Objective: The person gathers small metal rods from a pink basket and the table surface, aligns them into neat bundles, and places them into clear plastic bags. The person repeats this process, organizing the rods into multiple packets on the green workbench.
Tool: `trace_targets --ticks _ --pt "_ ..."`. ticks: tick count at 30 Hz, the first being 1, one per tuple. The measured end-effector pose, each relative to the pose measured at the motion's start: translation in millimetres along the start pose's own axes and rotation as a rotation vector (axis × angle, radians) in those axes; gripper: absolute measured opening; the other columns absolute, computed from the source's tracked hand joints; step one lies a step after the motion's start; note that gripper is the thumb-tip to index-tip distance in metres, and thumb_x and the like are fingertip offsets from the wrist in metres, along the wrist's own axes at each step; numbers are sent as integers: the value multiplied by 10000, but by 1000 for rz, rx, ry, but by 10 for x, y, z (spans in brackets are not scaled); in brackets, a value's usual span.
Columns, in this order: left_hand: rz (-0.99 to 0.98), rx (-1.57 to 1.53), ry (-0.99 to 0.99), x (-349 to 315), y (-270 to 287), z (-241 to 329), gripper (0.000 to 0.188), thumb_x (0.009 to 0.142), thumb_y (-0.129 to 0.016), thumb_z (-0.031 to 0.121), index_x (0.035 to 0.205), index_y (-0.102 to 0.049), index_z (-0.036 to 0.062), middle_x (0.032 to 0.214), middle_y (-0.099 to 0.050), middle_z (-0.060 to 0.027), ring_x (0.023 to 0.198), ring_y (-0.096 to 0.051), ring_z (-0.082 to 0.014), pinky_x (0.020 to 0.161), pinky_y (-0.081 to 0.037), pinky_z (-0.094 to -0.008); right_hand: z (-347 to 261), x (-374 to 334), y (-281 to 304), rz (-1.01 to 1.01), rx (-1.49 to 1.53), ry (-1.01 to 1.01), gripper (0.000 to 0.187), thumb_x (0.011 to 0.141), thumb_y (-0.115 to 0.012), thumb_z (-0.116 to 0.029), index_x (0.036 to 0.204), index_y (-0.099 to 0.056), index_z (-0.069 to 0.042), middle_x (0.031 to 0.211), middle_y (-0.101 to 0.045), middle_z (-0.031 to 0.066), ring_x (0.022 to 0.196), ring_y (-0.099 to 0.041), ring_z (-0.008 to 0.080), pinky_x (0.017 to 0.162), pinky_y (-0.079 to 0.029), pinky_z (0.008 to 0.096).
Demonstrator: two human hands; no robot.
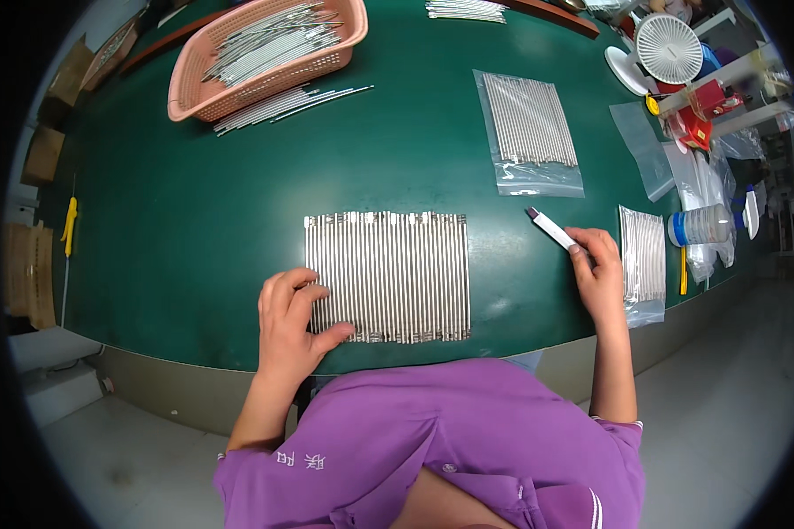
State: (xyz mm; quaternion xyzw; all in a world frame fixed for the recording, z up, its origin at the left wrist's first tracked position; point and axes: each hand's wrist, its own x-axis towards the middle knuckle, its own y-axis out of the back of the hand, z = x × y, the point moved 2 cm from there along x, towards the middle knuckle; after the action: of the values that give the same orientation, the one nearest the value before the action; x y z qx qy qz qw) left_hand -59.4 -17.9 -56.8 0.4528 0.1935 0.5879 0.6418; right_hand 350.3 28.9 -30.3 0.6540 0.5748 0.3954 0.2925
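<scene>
A row of thin silvery metal rods (388,278) lies side by side on the green table, their ends roughly lined up. My left hand (289,319) rests at the left edge of this row, fingers apart, with fingertips and thumb touching the outer rods. To the right of the row, my right hand (598,269) pinches a white marker (553,229) with a dark end, which points up and to the left. Just beyond that hand lies a clear bag of rods (644,256).
A pink basket (265,86) full of rods stands at the far left, with loose rods (282,110) before it. Another bagged bundle (529,123) lies at the far right. A white fan (669,48), a bottle (701,226) and plastic bags line the right side; a yellow-handled tool (70,225) is at left.
</scene>
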Motion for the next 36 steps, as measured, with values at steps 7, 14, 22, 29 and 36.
trace_targets --ticks 7,14,22,29,36 --pt "20 38 -28 157 -42 138 711 801 -659 605 1195 -579 18 1390 -463 -187 1286 -435 -410 1048 -354 -507 -726 -171 -334 -279 200 688 463 738 -717 -75 1189 -628 -15 1210 -606 142 1159 -580 337 989 -476 452" --pt "83 -107 119 63 -14 -47 697 943 -432 644 1160 -596 2 1312 -534 -192 1210 -512 -349 1006 -409 -431 -865 -130 -531 -515 120 806 572 849 -677 -287 1338 -530 -31 1438 -484 116 1358 -433 268 1159 -295 460" --pt "87 -91 131 88 -26 -21 647 952 -456 598 1119 -611 -8 1279 -557 -191 1184 -526 -354 993 -418 -440 -673 -96 -476 -609 49 796 647 844 -676 -328 1382 -477 -28 1489 -428 118 1389 -395 272 1166 -273 468" --pt "79 -93 140 97 -20 -24 650 949 -458 602 1113 -614 -6 1271 -561 -192 1176 -529 -356 990 -416 -445 -652 -69 -444 -661 72 770 663 851 -677 -310 1407 -454 -25 1491 -424 118 1397 -383 276 1170 -273 464" --pt "74 -108 152 103 -12 -30 665 954 -431 620 1112 -621 3 1271 -558 -193 1180 -527 -348 991 -416 -433 -742 -65 -504 -639 162 754 679 811 -705 -296 1394 -479 -31 1478 -443 144 1370 -421 316 1140 -333 485"
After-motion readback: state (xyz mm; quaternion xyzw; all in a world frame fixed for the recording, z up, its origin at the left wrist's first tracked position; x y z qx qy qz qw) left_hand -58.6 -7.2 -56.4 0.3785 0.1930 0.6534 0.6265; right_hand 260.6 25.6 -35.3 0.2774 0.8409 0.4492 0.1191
